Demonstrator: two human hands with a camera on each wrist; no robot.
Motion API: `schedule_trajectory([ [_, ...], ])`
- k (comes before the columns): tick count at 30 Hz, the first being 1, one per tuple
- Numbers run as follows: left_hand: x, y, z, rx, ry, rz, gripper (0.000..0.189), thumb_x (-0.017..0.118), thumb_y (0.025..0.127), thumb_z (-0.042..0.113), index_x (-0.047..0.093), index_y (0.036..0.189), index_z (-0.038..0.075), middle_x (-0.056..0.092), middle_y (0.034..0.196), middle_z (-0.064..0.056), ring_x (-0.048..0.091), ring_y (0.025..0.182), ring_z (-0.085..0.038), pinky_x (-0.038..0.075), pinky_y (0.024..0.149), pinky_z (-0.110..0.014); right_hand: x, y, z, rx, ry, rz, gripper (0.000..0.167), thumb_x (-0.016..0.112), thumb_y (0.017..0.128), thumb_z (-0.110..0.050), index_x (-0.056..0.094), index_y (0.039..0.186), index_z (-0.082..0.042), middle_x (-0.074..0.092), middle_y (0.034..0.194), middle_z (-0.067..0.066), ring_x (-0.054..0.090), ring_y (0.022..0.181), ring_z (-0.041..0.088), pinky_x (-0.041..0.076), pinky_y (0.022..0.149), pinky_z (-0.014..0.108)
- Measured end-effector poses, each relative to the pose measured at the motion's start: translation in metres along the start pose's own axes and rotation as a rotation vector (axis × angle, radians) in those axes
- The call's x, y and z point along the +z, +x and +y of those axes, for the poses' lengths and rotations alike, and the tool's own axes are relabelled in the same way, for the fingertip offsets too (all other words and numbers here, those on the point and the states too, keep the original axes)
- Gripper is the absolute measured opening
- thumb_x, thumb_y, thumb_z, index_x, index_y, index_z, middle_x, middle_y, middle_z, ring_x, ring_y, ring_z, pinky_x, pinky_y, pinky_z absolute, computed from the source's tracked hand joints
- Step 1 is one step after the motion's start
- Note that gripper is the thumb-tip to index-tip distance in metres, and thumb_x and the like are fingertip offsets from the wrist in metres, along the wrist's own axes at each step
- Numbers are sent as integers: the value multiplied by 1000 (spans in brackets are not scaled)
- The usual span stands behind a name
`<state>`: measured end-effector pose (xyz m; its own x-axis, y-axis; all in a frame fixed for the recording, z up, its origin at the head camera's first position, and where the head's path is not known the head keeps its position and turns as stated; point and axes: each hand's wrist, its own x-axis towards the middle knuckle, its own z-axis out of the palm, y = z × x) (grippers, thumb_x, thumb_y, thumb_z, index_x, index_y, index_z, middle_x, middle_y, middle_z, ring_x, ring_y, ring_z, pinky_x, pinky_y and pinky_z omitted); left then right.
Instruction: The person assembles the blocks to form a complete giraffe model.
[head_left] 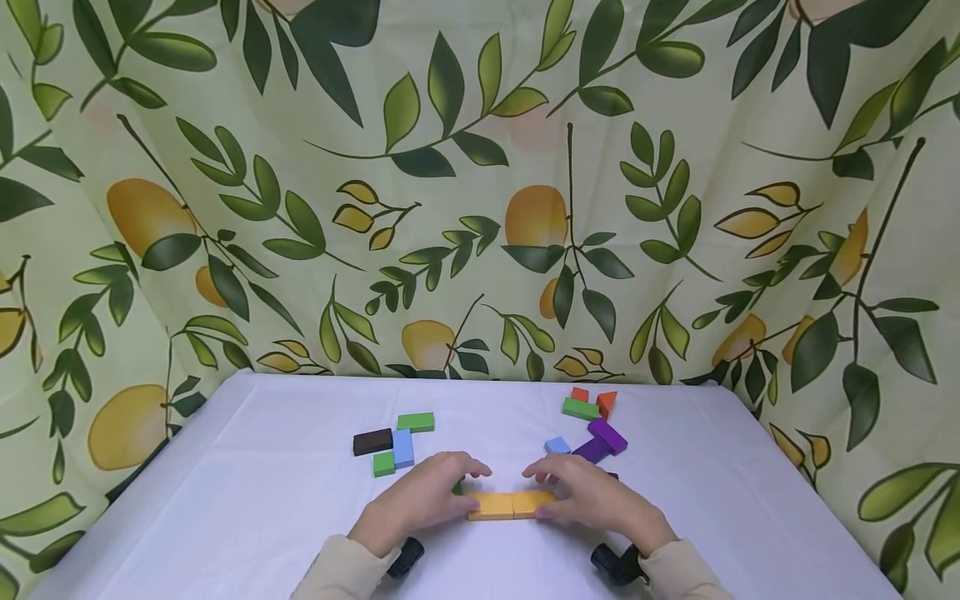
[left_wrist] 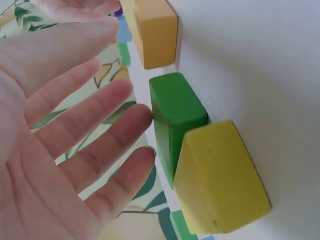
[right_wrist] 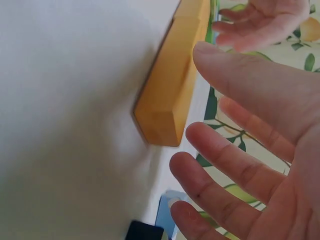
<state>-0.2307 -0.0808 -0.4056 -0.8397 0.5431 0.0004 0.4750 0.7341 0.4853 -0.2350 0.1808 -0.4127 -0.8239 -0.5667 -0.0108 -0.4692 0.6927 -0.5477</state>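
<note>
Two orange blocks (head_left: pixel 491 506) lie end to end on the white cloth, forming one straight bar. My left hand (head_left: pixel 423 496) is at the bar's left end, fingers spread and thumb close to it. At the other end is my right hand (head_left: pixel 592 497), its fingers spread too and its thumb (right_wrist: pixel 225 62) beside the orange block (right_wrist: pixel 167 85). Nothing is gripped by either hand. In the left wrist view, a dark green block (left_wrist: pixel 177 107) and a yellow block (left_wrist: pixel 225 180) stand near the left fingertips; the left hand hides the yellow one in the head view.
Further back on the left lie a black block (head_left: pixel 372 442), a blue block (head_left: pixel 402 448) and green blocks (head_left: pixel 416 422). Behind the right hand are purple blocks (head_left: pixel 608 436), a light blue block (head_left: pixel 557 446), a green block (head_left: pixel 581 408) and red-orange pieces (head_left: pixel 607 404). A leaf-patterned curtain (head_left: pixel 465 208) hangs behind.
</note>
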Motion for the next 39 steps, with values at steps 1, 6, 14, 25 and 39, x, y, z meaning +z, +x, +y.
schedule_trajectory([
  [1, 0, 0, -1, 0, 1, 0, 36, 76, 85, 19, 70, 121, 15, 70, 116, 3, 62, 99, -10, 53, 91, -32, -1, 0, 1, 10, 4, 3, 46, 82, 81, -31, 68, 121, -13, 70, 107, -5, 62, 97, 12, 55, 84, 31],
  [6, -3, -2, -5, -5, 1, 0, 34, 75, 87, 18, 70, 121, 16, 69, 118, 2, 62, 103, -12, 52, 93, -33, -4, -2, 4, 53, 15, 17, 47, 82, 81, -31, 67, 122, -15, 68, 107, -4, 60, 99, 14, 55, 82, 33],
  [14, -10, -9, -13, -4, 14, 6, 39, 77, 83, 9, 69, 120, 15, 66, 124, 0, 58, 115, -19, 48, 100, -39, -8, -2, 8, 79, 18, 35, 45, 81, 82, -32, 67, 122, -15, 67, 109, -4, 60, 101, 16, 55, 84, 38],
  [25, -9, -8, -20, -37, 73, -23, 40, 81, 79, 9, 70, 117, 12, 62, 127, -7, 57, 115, -27, 47, 99, -45, -19, -9, 22, 112, 4, 77, 50, 87, 74, -17, 67, 119, -15, 67, 112, -2, 60, 104, 18, 54, 92, 44],
  [39, -11, -10, -22, -90, 53, -34, 35, 84, 77, 13, 71, 109, 13, 59, 108, -1, 51, 96, -16, 48, 84, -33, -31, -16, 42, 354, 21, 56, 47, 90, 66, -6, 67, 107, -13, 63, 98, 1, 57, 97, 19, 53, 94, 51],
])
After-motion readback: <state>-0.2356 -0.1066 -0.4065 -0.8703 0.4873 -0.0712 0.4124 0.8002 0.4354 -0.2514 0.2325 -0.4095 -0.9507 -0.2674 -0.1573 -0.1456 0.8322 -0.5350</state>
